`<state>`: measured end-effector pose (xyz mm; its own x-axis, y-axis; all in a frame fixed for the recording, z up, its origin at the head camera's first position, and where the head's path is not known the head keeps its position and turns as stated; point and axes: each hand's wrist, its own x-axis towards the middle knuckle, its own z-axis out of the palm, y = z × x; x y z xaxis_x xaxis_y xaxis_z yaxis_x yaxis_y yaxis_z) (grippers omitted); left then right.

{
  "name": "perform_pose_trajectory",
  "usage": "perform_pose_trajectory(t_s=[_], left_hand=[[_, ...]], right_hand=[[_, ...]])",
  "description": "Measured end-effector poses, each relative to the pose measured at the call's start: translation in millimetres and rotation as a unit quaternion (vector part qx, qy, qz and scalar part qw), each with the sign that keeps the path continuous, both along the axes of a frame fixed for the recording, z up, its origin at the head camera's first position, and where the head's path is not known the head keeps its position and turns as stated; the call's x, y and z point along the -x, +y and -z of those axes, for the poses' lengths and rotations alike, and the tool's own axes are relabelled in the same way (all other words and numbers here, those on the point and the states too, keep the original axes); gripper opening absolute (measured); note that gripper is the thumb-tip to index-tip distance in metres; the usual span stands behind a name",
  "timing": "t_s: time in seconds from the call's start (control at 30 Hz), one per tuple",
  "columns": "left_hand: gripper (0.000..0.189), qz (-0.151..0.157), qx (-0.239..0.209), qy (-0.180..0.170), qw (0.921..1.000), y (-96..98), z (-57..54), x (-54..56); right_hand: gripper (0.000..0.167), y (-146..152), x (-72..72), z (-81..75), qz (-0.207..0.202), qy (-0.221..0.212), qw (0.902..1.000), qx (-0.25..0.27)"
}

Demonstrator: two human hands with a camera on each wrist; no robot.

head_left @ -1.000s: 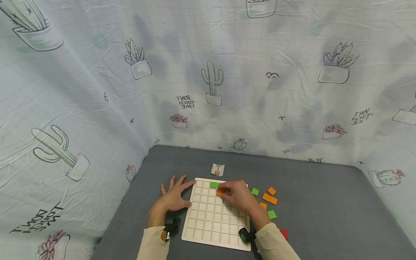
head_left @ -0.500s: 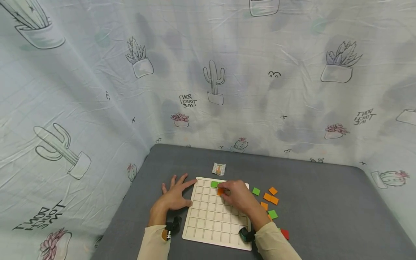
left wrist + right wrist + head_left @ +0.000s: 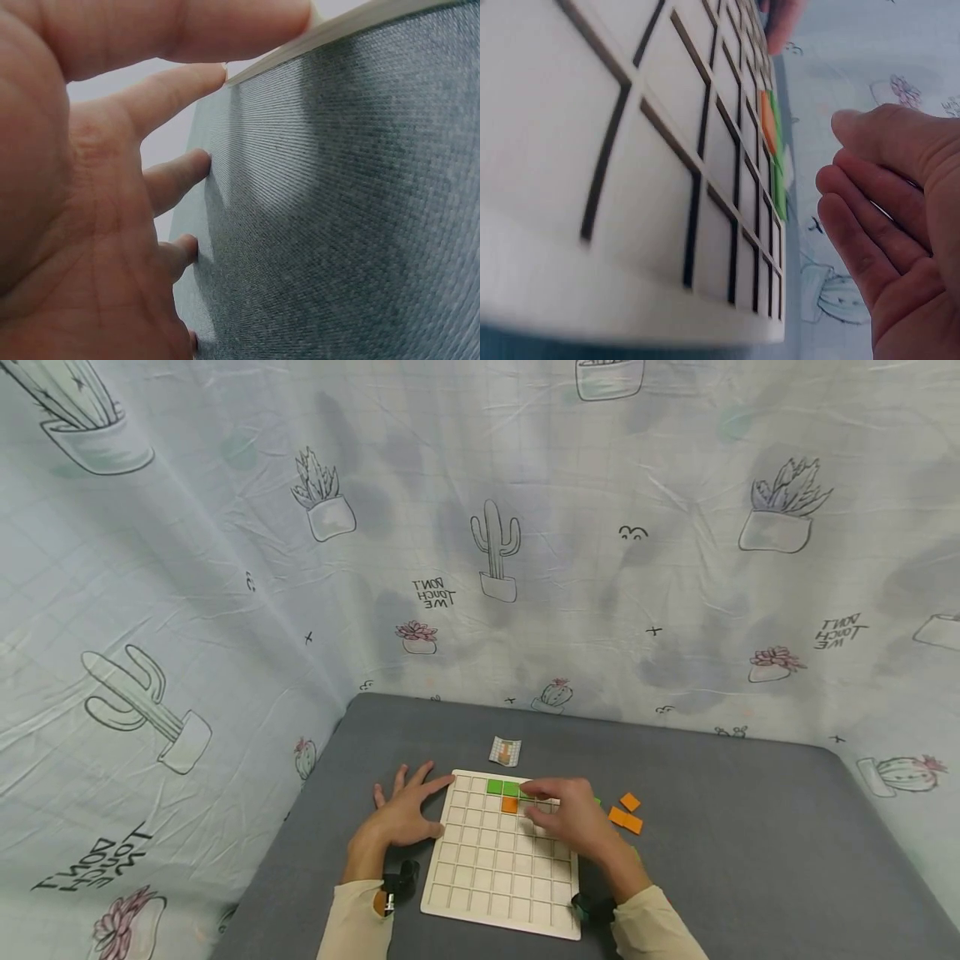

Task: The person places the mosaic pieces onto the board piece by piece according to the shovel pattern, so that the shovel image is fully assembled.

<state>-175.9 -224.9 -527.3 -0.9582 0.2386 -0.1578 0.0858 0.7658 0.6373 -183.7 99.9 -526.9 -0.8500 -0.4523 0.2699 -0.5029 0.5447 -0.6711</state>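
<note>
A: Grips first?

B: The right grip (image 3: 577,817) is released, holding nothing, thumb and fingers parted above the far side of the board (image 3: 480,878). The left grip (image 3: 402,820) has hold of nothing either: fingers spread, thumb and forefinger touching the board's left edge.

A: Tiles?

B: Green tiles (image 3: 511,789) side by side in the board's far row, right end partly hidden. One orange tile (image 3: 509,805) a row nearer. Three loose orange tiles (image 3: 633,823) flat on the worktop (image 3: 750,852), right of the board.

A: How would they handle?

B: Thin and stiff by the look; probably light, not fragile. Faces may be slick. I'd pinch by opposite edges, thumb against forefinger. Lying flat, one edge may need tipping up first. Seated in a square, likely less edge to catch.

A: The board?

B: Looks like wood: stiff, perhaps light enough to skid. Best steadied along the rim, where the left grip touches.
</note>
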Motion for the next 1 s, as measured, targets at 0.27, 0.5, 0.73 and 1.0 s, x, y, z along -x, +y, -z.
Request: perform_pose_trajectory(t_s=[0.27,0.5,0.73,1.0], left_hand=[[0.085,0.003,-0.002,0.0,1.0,-0.1,-0.1,-0.2],[0.086,0.003,-0.003,0.001,1.0,0.5,-1.4,-0.5],[0.086,0.001,0.001,0.001,1.0,1.3,-2.2,-1.2],[0.086,0.003,-0.005,0.002,1.0,0.8,-1.0,0.1]], right_hand=[[0.034,27.7,-12.7,-5.5,0.038,-0.019,0.9988,0.024],[0.035,56.2,-23.9,-1.5,0.064,-0.049,0.9951,0.057],[0.04,89.0,-34.9,5.3,0.093,-0.09,0.9883,0.081],[0.036,120.2,-40.3,3.2,0.146,-0.063,0.9861,0.049]])
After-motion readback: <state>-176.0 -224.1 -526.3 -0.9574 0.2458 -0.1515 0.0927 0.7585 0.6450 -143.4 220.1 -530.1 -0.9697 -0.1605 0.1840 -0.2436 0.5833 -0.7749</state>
